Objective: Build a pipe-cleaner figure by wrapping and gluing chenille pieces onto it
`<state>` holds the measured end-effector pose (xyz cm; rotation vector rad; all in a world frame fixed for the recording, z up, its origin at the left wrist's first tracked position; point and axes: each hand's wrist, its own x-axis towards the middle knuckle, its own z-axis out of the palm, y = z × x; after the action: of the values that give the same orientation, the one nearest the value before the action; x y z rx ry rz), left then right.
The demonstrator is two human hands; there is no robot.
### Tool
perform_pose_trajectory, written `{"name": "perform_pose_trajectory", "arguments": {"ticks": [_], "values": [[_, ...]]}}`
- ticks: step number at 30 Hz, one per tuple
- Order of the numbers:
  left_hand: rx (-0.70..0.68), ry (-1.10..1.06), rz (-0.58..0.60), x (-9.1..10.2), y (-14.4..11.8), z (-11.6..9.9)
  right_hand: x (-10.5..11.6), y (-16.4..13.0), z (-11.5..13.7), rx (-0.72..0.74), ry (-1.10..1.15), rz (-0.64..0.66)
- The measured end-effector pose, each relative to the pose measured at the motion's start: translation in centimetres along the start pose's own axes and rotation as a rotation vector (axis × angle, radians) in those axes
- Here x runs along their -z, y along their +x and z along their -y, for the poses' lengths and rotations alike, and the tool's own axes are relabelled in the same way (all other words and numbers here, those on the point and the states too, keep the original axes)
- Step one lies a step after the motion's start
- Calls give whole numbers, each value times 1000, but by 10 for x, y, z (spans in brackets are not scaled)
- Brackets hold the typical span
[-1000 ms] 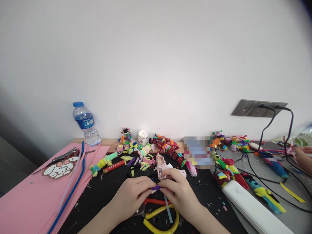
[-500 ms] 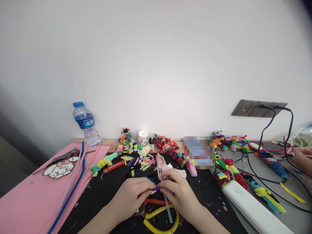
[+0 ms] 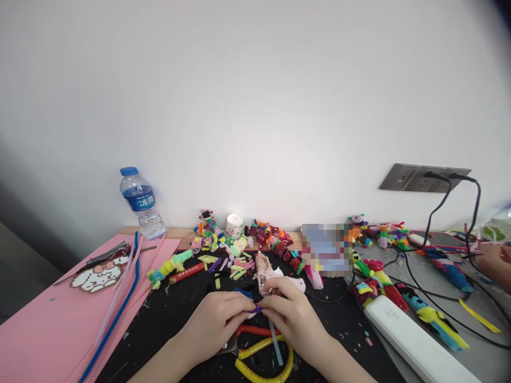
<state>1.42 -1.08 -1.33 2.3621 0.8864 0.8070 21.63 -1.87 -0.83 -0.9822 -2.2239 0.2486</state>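
Between the fingertips of both hands is a short purple pipe cleaner. My left hand pinches its left end, and my right hand pinches the right end, with the fingertips nearly touching. Just beyond my right hand lies a pale pink glue gun, partly hidden by the fingers. A translucent glue stick shows below the right fingers. Under the hands lie yellow-handled pliers or cutters with a red part; their head is mostly hidden.
Cut pipe cleaner pieces and fuzzy figures lie behind. Pink sheet, scissors and water bottle are left. A white power strip, black cables and another person's hand are right.
My hands stay almost still, both pinching the purple pipe cleaner. At the far right, the other person's hand has shifted slightly and looks blurred.
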Motion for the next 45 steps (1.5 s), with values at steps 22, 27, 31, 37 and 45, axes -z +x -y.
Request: {"name": "perform_pose_trajectory", "arguments": {"ticks": [22,27,31,37,45], "values": [[68,24,-56,3,2,-3,-1,0,-5,-60,63,-11],[41,42,-57,3,2,-4,0,0,-4,-67,60,1],[21,48,-41,2,0,-2,0,0,-4,-67,60,10],[34,29,-34,1,0,-1,-2,-1,-5,-59,73,23],[-24,39,-43,-2,-1,3,-1,-1,-4,-49,91,47]]}}
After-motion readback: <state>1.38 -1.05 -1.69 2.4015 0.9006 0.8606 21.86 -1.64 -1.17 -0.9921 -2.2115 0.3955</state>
